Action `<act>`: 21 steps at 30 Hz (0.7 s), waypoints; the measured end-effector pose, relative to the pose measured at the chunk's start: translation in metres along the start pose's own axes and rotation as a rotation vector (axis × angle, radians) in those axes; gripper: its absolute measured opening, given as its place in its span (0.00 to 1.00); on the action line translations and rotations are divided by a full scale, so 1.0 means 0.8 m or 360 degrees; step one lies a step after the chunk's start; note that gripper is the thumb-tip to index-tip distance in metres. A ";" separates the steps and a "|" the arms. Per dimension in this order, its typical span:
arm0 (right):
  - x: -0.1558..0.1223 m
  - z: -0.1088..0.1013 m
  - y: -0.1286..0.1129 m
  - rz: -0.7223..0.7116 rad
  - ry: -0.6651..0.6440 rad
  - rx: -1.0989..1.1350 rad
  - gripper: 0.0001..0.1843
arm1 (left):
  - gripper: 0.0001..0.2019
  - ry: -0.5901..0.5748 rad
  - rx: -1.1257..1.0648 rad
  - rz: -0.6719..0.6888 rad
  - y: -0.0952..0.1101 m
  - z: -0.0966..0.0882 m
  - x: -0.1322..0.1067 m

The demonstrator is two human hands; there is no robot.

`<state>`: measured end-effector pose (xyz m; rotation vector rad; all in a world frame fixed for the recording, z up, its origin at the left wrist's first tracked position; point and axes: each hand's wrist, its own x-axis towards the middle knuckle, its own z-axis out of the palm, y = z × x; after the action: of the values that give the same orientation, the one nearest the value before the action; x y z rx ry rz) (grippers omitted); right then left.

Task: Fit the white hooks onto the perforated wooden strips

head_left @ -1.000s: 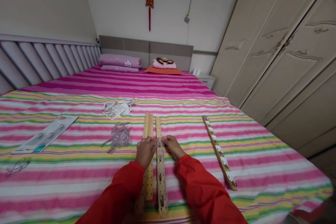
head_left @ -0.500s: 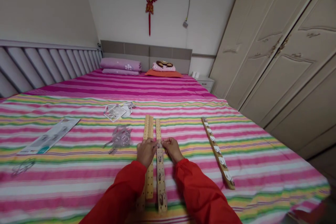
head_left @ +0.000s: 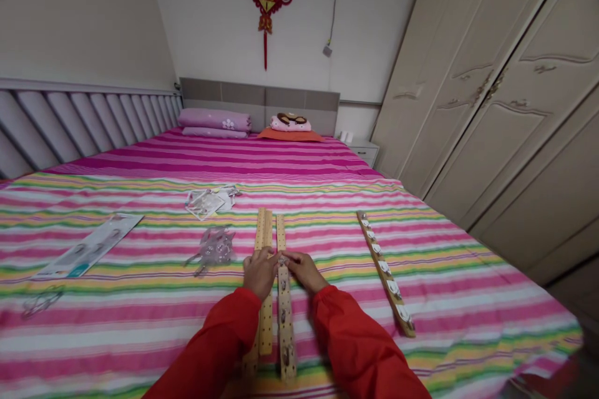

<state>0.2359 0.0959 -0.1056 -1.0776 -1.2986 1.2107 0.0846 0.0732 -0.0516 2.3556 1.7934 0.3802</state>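
On the bed, a narrow wooden strip with holes (head_left: 285, 305) lies lengthwise in front of me, and several small shiny metal pieces sit along its near half. My left hand (head_left: 260, 273) is closed, with thumb and fingertips at another small shiny metal piece (head_left: 281, 260) on this strip. From the other side my right hand (head_left: 305, 271) pinches at the same piece; the fingertips partly hide it. Under and beside my left hand lie two more wooden strips with holes (head_left: 266, 318), bare where they show.
To the right lies a wooden strip with white cards (head_left: 384, 268). On the left are a clear bag of small items (head_left: 218, 246), packets (head_left: 206, 202), a long flat package (head_left: 91, 246) and a thin clear item (head_left: 43, 300). Striped cloth (head_left: 154, 336) covers the bed.
My right fingers have moved slightly left over the small metal piece, closer to my left fingertips. The view has tilted slightly; the strips stay in place.
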 end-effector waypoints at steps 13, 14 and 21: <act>0.003 0.001 -0.008 -0.0021 -0.0068 -0.0166 0.18 | 0.18 -0.0073 -0.0070 0.0015 -0.005 -0.004 0.009; 0.000 0.001 -0.007 -0.0008 -0.0015 -0.0150 0.19 | 0.18 -0.0070 -0.0087 0.0003 -0.006 -0.002 0.009; -0.023 0.005 -0.001 0.0113 0.0266 0.0158 0.33 | 0.18 0.0009 -0.0278 -0.0103 -0.012 0.006 0.008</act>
<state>0.2333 0.0769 -0.1067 -1.1355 -1.0698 1.1980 0.0788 0.0817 -0.0584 2.1752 1.7563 0.5130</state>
